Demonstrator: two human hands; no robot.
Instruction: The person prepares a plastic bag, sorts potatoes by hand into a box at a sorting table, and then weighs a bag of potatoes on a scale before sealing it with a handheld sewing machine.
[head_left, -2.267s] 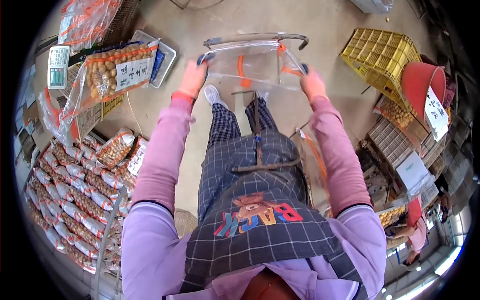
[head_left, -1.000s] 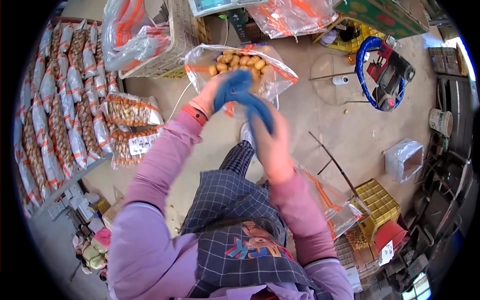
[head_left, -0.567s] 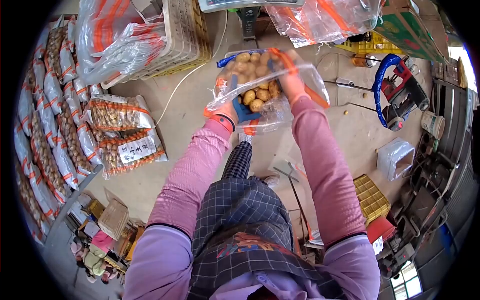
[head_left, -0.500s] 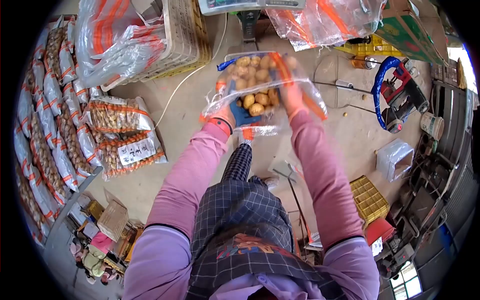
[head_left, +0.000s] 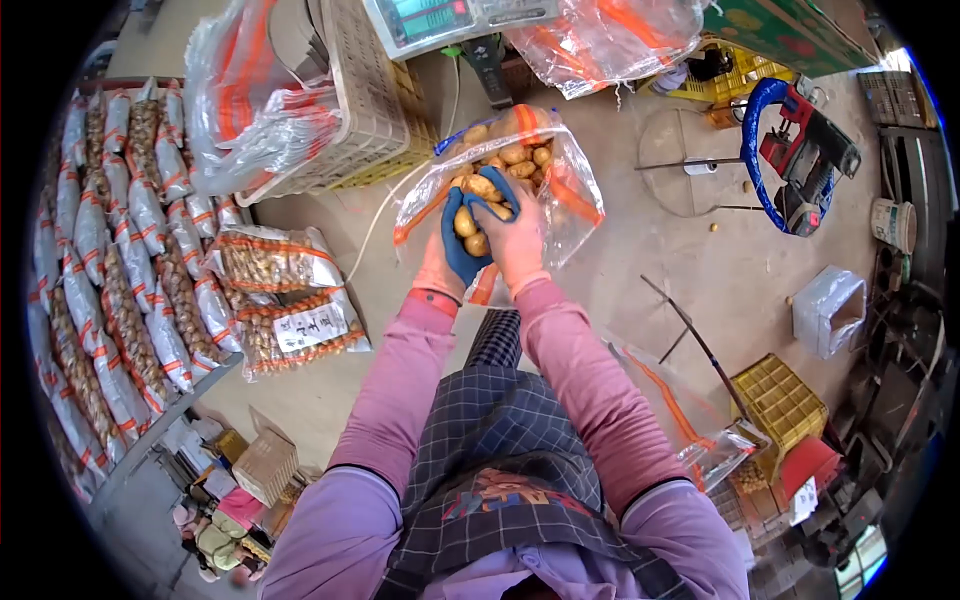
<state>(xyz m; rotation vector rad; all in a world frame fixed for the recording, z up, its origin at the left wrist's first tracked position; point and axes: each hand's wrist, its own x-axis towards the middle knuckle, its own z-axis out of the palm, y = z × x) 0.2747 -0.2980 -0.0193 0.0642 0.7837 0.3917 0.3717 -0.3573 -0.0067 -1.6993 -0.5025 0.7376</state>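
A clear plastic bag (head_left: 577,207) with orange stripes lies open-mouthed in front of me, with several potatoes (head_left: 514,155) inside. Both my hands wear gloves with blue palms and fingers. At the near side of the bag's mouth, my left hand (head_left: 455,245) is cupped around a few small potatoes (head_left: 466,223). My right hand (head_left: 513,228) curls over the same handful from the right, its fingers against a potato (head_left: 501,211). The two hands nearly meet, and part of the handful is hidden between them.
Filled potato bags (head_left: 130,260) are stacked at left, with two more bags (head_left: 285,290) beside them. A plastic crate (head_left: 365,110) holding empty bags and a scale (head_left: 430,20) stand ahead. To the right are a blue-rimmed ring stand (head_left: 765,150) with a power tool and a yellow crate (head_left: 780,405).
My hands came together from the bag's sides and now clasp several potatoes at its mouth. The bag's opening now faces me more. The view shifted slightly.
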